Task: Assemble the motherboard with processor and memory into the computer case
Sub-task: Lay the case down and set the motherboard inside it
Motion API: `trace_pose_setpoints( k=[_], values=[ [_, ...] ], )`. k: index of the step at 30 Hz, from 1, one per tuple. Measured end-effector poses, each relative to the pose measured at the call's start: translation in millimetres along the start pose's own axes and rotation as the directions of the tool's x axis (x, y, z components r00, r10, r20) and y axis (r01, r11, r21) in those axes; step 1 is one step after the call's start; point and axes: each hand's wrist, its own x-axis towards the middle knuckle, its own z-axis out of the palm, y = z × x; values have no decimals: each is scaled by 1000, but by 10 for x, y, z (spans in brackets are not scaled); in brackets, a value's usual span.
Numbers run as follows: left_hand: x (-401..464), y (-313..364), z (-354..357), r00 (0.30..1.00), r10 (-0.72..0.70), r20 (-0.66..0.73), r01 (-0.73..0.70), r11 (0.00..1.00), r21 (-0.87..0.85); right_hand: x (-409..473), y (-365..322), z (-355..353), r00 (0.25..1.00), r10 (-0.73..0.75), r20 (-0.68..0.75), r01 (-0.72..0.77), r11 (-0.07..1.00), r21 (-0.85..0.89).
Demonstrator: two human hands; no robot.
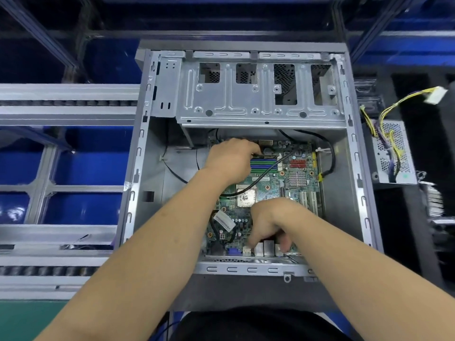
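Note:
An open grey computer case (354,173) lies on its side with a green motherboard (273,185) inside it. The processor (246,198) sits in its socket at the board's middle. Blue and green memory slots (264,164) show beside my left hand (229,158), which grips the board's far left edge with curled fingers. My right hand (268,222) holds the board's near edge, with the fingers down on the metal rear ports (264,248). A black cable (268,178) crosses the board above the processor.
A drive cage (258,94) spans the case's far end. A power supply (391,153) with yellow and purple wires lies to the right of the case. Roller conveyor rails (61,102) and blue bins (93,153) are on the left. A black cable loop (331,153) runs along the case's right wall.

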Motion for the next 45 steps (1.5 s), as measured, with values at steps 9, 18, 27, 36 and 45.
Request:
trace_pose_setpoints(
  k=[9,18,27,36,45],
  values=[
    [35,-52,-57,994,52,95,-41,992,-115,53,9,13,998,-7,66,3,998,55],
    [87,-73,-74,985,80,153,-59,988,-140,95,35,73,990,-31,-135,8,985,-172],
    [26,-43,-98,992,39,121,-20,987,-158,96,293,-62,530,216,-820,65,954,294],
    [-133,-195,-181,999,-32,20,33,997,-69,272,495,-157,511,121,-851,6,989,145],
    [-108,-244,-124,1000,-15,-25,13,996,-86,285,440,-195,456,150,-877,-135,986,98]
  ],
)
